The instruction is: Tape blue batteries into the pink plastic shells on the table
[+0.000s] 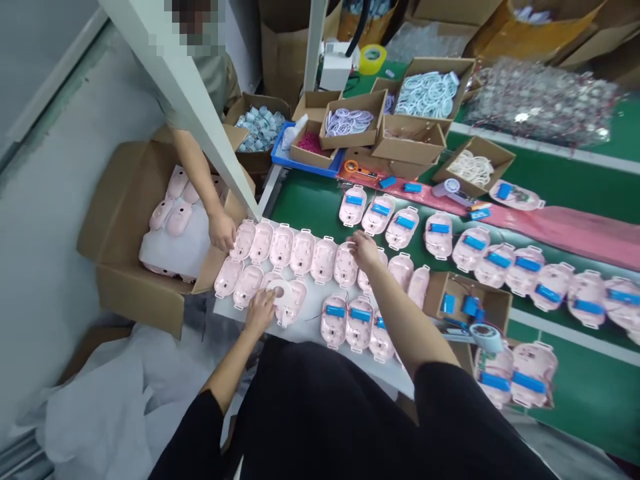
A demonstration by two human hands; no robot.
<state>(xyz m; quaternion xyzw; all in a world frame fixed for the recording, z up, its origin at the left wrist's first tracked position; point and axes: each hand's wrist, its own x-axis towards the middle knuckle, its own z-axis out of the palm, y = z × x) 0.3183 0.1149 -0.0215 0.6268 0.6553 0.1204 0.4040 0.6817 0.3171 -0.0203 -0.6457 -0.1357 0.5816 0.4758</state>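
My left hand [261,312] is closed on the edge of a roll of white tape [273,285], just above the front row of pink plastic shells [248,285]. My right hand [365,251] hovers over the back row, by a pink shell [345,265]; its fingers are drawn together, and whatever may be between them is too small to make out. Open side up, the shells lie in two rows on a white surface. In front of my right forearm are shells with blue battery packs [360,315] across them, partly hidden by the arm.
A co-worker's hand [223,230] touches the left end of the shells, beside a cardboard box [135,293] of pink parts. More shells with blue packs [475,242] line the green bench [310,200]. A box [435,300] of blue packs and a tape dispenser [486,337] are right.
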